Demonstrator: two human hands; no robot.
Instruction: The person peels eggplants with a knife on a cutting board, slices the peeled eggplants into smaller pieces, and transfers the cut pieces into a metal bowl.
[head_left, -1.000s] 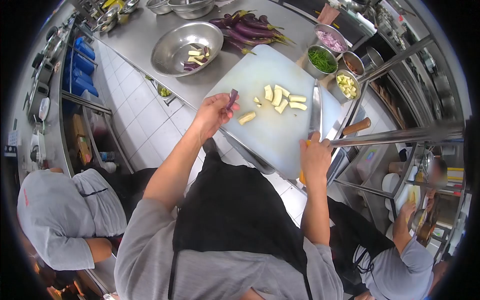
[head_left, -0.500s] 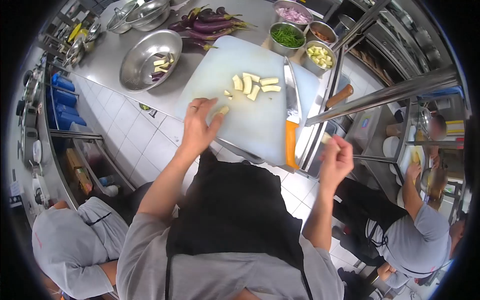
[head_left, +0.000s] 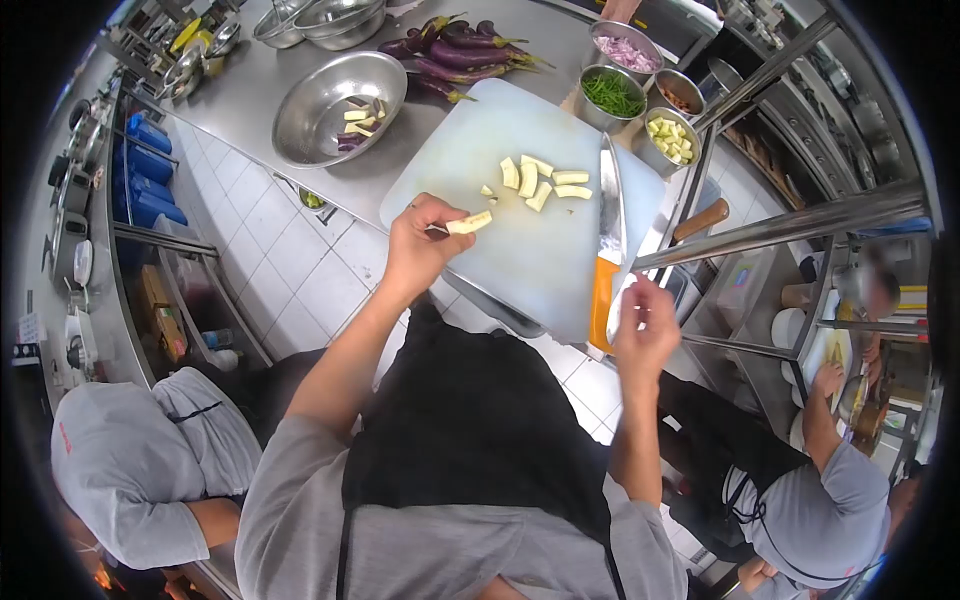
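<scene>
My left hand (head_left: 424, 246) pinches a pale eggplant piece (head_left: 470, 222) between thumb and fingers, raised over the left part of the white cutting board (head_left: 480, 130). Several more pale eggplant pieces (head_left: 529, 180) lie in a cluster mid-board, with small scraps beside them. My right hand (head_left: 645, 325) hovers off the board's right front corner, fingers loosely curled and apart, slightly blurred; nothing shows in it. Just left of it lies a knife (head_left: 611, 220) with an orange handle, its blade pointing away from me.
Whole purple eggplants (head_left: 465, 55) lie behind the board. A steel bowl (head_left: 295, 125) at left holds cut eggplant. Metal containers of chopped onion (head_left: 627, 52), green herbs (head_left: 612, 95) and diced vegetable (head_left: 670, 140) stand back right. A metal rail (head_left: 780, 225) runs at right. Two co-workers stand nearby.
My left hand has lifted its eggplant piece and turned it outward. The small pale bit earlier in my right hand no longer shows there. The view has shifted slightly.
</scene>
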